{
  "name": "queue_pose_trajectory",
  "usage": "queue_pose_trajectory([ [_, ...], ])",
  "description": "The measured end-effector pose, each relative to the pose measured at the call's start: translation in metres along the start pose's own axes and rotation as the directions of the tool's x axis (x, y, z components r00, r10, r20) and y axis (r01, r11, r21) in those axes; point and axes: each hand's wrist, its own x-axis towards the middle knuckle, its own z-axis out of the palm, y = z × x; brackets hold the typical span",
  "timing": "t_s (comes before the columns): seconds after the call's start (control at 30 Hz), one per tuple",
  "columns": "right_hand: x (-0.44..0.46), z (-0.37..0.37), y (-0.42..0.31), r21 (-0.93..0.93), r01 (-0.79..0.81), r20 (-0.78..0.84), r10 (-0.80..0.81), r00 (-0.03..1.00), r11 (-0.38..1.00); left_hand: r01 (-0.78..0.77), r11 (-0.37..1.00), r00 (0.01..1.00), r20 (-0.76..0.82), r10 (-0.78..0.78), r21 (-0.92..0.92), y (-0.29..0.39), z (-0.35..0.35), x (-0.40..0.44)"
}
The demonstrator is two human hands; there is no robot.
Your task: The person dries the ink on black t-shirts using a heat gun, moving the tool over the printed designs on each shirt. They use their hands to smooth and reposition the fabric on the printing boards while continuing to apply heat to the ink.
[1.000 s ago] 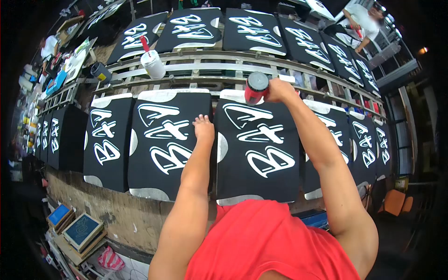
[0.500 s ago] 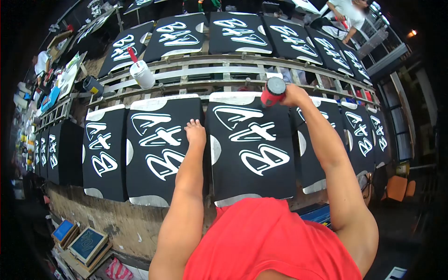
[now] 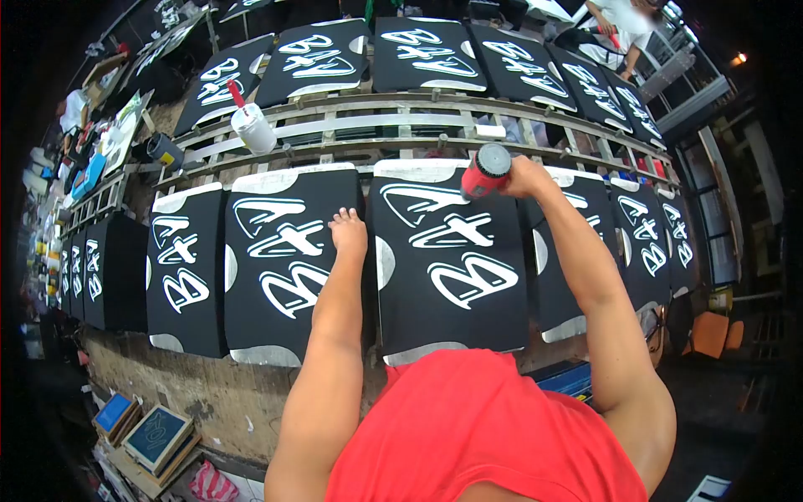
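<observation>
Right hand: the right hand [image 3: 524, 177] has its grip closed around a red handheld tool [image 3: 482, 176] (by its shape, probably a heat gun); the dark round end faces up toward the camera and the nozzle points down.
Tool position: over the far part of the central black panel [image 3: 449, 266], near the upper strokes of its white lettering; whether the nozzle touches the cloth cannot be told from this angle.
Left hand: the left hand [image 3: 347, 227] holds nothing, its fingers slightly spread over the right side of the left-hand panel [image 3: 288, 266] (contact with the cloth cannot be confirmed).
Central panel: in front of the person, lettering facing up, with pale board showing at its far and near ends.
Neighbouring panels: similar black panels on both sides, plus a far row [image 3: 428, 54] beyond the wooden rails [image 3: 368, 127].
On the rails: a white container [image 3: 255, 132] with a red handle projecting, and a small white block [image 3: 490, 131].
Step in hand: judged from the tool's aim, treatment of the central panel's printed surface, probably with warm air.
Next move: calls for a firm grip and an even path along the lettering, nozzle off the print.
</observation>
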Motion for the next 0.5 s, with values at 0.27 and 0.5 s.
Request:
queue_pose_trajectory([
  [0.27, 0.006, -0.017, -0.037, -0.001, 0.052, 0.038, -0.052, 0.998, 0.999, -0.011, 0.999, 0.999, -0.053, 0.014, 0.052, 0.000, -0.005, -0.006],
  [0.5, 0.022, -0.002, -0.052, -0.051, 0.067, -0.029, -0.069, 0.997, 0.996, -0.010, 0.997, 0.996, -0.086, 0.017, 0.080, 0.000, -0.001, -0.006],
])
